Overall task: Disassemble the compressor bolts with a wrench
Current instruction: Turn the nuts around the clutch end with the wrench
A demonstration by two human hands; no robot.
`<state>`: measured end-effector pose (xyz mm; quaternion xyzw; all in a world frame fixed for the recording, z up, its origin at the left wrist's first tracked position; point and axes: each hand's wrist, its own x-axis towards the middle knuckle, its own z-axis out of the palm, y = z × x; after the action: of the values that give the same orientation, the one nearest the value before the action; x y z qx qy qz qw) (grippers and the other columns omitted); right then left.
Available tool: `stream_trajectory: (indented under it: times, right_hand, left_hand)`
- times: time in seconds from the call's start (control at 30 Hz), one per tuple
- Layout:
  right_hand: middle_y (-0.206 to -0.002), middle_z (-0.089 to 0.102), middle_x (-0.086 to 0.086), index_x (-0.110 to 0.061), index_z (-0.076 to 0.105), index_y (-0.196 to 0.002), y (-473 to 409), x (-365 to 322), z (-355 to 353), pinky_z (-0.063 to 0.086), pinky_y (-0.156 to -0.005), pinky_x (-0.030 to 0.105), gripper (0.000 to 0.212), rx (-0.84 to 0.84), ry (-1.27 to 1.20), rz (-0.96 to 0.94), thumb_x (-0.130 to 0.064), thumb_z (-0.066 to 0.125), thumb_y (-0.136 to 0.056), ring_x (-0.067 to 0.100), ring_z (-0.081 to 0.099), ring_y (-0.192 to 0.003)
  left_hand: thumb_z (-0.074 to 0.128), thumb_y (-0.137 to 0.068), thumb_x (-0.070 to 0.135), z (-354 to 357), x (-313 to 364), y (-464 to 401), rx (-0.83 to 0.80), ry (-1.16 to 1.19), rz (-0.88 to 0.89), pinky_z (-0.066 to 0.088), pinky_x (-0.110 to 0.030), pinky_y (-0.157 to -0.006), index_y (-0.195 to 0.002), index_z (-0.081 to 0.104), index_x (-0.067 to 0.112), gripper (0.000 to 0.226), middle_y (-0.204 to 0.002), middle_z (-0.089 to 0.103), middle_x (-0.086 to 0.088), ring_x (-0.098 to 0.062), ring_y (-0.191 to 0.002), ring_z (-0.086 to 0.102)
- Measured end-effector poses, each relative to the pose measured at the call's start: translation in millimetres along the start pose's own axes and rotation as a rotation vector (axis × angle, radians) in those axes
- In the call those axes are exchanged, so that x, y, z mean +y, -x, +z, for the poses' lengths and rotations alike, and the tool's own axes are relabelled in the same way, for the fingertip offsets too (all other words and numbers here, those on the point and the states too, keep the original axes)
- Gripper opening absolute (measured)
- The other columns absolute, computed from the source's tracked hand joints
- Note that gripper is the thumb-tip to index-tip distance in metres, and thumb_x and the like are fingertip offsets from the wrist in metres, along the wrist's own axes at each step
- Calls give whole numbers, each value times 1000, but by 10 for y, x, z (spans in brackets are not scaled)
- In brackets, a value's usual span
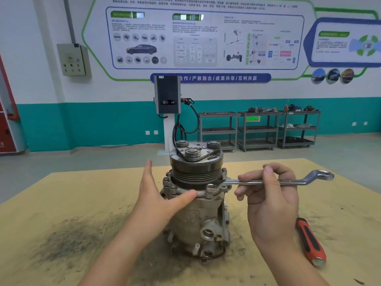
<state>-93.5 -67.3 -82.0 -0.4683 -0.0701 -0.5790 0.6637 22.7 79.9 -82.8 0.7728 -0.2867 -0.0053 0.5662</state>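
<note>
A grey metal compressor (198, 215) stands upright in the middle of the table, its black pulley (195, 165) on top. My left hand (158, 201) is spread against the compressor's left side, thumb resting on the flange. My right hand (268, 195) grips the shaft of a silver ring wrench (288, 181). The wrench lies level, and its ring end sits over a flange bolt (210, 187) at the front right. Other bolts (224, 171) stand around the flange.
The table (61, 203) has a yellow top with dark grime stains at the front left. A red and black handled tool (311, 242) lies at the right, close to my right forearm. Grey shelf carts (257, 129) and a charging post (167, 96) stand by the far wall.
</note>
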Motion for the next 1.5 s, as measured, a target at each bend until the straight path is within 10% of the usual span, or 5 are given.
stream_trajectory:
  times: [0.2, 0.47, 0.93, 1.2, 1.5]
  right_hand:
    - [-62, 65, 12, -12, 45, -91, -109, -3, -28, 47, -45, 24, 15, -46, -59, 187, -5, 36, -100, 22, 57, -43]
    - [-60, 65, 11, -10, 45, -89, -245, -22, -84, 46, -42, 23, 16, -12, -110, 382, -2, 36, -100, 20, 55, -41]
    - [-59, 66, 4, -14, 47, -89, -149, -42, -50, 44, -46, 19, 20, 215, -207, 158, -5, 35, -102, 16, 54, -43]
    - [-74, 69, 15, -14, 53, -91, 150, 34, 159, 52, -51, 25, 11, -165, -127, 170, -25, 52, -89, 24, 63, -51]
    - [-74, 69, 14, -17, 55, -87, 162, 36, 152, 54, -55, 27, 11, -137, -50, 64, -28, 52, -91, 25, 64, -53]
  left_hand:
    - [81, -34, 80, 1, -281, -106, -188, 146, 62, 48, -18, -93, -123, 32, 67, 103, -122, 57, 33, 8, -114, 56]
    - [72, -35, 88, 20, -233, 89, -98, 81, 69, 41, -32, -108, -135, 23, 56, 117, -137, 36, 32, 7, -126, 42]
    - [79, -41, 74, 30, -268, 80, -68, 149, 95, 36, -22, -103, -126, 15, 59, 107, -137, 31, 30, 6, -123, 43]
    - [78, -47, 68, 45, -344, -30, -86, 128, 104, 41, -44, -111, -149, 25, 42, 118, -143, 46, 15, -10, -132, 46]
    - [59, -37, 86, 231, -99, 231, 241, -93, 1, 33, -52, -112, -135, 26, 43, 112, -131, 40, 21, -8, -132, 38]
